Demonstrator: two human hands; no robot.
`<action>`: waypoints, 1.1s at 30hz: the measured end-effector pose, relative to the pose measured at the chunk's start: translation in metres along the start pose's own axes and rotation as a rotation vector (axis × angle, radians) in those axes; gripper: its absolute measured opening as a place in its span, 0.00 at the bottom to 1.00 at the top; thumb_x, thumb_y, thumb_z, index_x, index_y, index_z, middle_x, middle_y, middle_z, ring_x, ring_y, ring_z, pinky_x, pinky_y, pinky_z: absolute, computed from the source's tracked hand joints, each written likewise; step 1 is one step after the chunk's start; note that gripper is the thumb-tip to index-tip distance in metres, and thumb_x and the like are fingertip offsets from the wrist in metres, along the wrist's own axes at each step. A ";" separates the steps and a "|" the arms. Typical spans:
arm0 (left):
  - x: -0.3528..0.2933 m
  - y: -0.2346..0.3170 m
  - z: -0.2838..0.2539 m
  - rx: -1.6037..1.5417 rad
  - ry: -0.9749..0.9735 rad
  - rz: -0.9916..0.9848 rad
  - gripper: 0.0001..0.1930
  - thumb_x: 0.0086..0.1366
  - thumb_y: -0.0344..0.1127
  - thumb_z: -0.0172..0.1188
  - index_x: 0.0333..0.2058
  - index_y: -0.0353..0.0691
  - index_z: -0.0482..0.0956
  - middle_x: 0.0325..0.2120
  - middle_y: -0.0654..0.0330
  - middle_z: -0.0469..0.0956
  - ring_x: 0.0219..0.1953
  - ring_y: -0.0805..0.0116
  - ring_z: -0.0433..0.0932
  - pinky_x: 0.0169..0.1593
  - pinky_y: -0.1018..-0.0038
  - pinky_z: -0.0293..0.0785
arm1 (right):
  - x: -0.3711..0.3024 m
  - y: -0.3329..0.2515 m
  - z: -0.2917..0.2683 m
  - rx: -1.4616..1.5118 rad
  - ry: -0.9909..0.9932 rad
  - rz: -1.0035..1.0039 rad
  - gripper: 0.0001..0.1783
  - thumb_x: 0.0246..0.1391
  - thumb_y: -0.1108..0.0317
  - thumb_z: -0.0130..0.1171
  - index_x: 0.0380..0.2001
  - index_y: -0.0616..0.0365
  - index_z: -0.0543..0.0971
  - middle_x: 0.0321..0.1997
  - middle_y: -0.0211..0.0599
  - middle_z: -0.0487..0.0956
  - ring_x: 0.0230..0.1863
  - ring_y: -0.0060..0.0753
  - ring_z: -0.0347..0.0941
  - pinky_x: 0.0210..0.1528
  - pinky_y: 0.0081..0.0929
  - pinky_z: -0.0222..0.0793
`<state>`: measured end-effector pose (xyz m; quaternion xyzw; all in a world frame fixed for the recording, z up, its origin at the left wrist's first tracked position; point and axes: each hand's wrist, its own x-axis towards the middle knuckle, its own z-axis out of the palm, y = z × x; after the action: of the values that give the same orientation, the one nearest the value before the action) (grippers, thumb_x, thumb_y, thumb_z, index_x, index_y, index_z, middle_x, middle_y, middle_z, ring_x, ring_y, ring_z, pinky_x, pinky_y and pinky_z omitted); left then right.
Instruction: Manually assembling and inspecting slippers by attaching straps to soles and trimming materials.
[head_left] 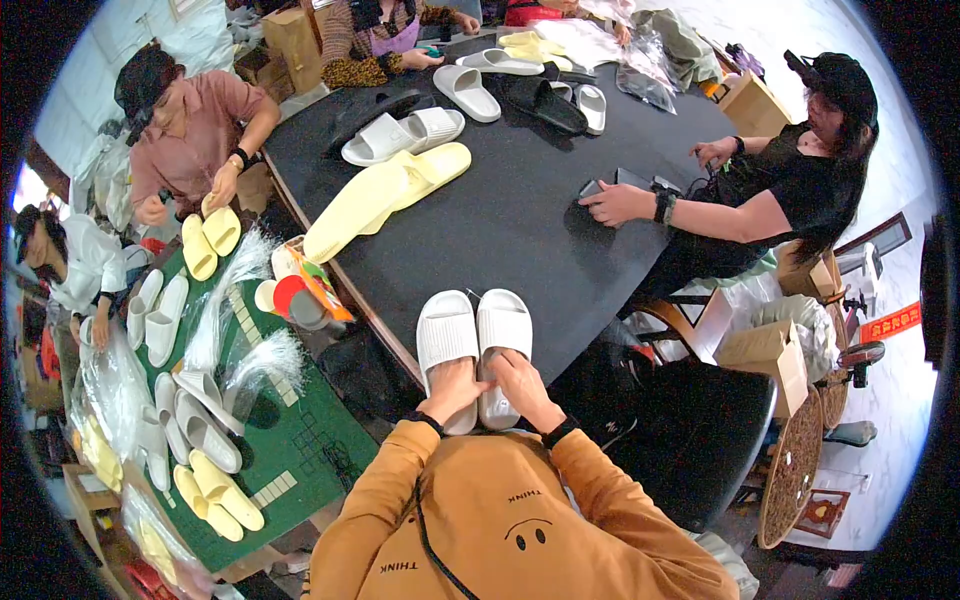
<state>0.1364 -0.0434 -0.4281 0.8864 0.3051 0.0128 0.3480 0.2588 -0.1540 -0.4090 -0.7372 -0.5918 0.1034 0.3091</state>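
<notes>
A pair of white slide slippers lies side by side at the near edge of the dark table (480, 225), toes pointing away from me. My left hand (452, 385) reaches into the left slipper (446, 325), its fingers bent against the footbed and partly hidden. On the right slipper (505, 322), my right hand (522, 384) grips the inner side below the strap, fingers curled. The two hands nearly touch between the slippers. Beyond them, pale yellow slippers (430, 170) and light grey slippers (380, 138) rest on the dark table.
More slippers, including a black one (548, 106), lie toward the far end. A green table (315, 490) at left bears white and yellow slippers and plastic bags. Co-workers sit around; one at right holds a dark object (590, 188). A black chair (700, 430) stands close at right.
</notes>
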 end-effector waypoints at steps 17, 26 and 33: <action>0.003 0.000 0.009 0.038 0.137 0.005 0.25 0.60 0.50 0.57 0.39 0.27 0.74 0.34 0.38 0.77 0.37 0.39 0.76 0.42 0.52 0.71 | -0.003 -0.006 0.003 0.067 -0.017 0.122 0.15 0.51 0.79 0.48 0.44 0.60 0.70 0.43 0.49 0.74 0.43 0.56 0.72 0.41 0.43 0.71; 0.012 0.004 0.013 0.068 -0.058 -0.187 0.25 0.58 0.47 0.58 0.45 0.29 0.74 0.41 0.39 0.76 0.44 0.40 0.74 0.46 0.53 0.70 | -0.005 -0.012 -0.003 0.082 -0.010 0.098 0.22 0.49 0.80 0.49 0.50 0.61 0.69 0.49 0.50 0.71 0.49 0.57 0.70 0.47 0.41 0.71; 0.012 -0.001 0.014 0.015 0.004 -0.153 0.25 0.59 0.48 0.56 0.44 0.28 0.73 0.43 0.38 0.73 0.44 0.41 0.72 0.47 0.55 0.68 | -0.008 -0.019 -0.020 0.078 0.044 0.036 0.18 0.47 0.81 0.52 0.44 0.58 0.73 0.49 0.44 0.73 0.47 0.52 0.72 0.46 0.39 0.73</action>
<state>0.1488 -0.0444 -0.4419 0.8631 0.3727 -0.0146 0.3406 0.2512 -0.1660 -0.3841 -0.7372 -0.5671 0.1161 0.3487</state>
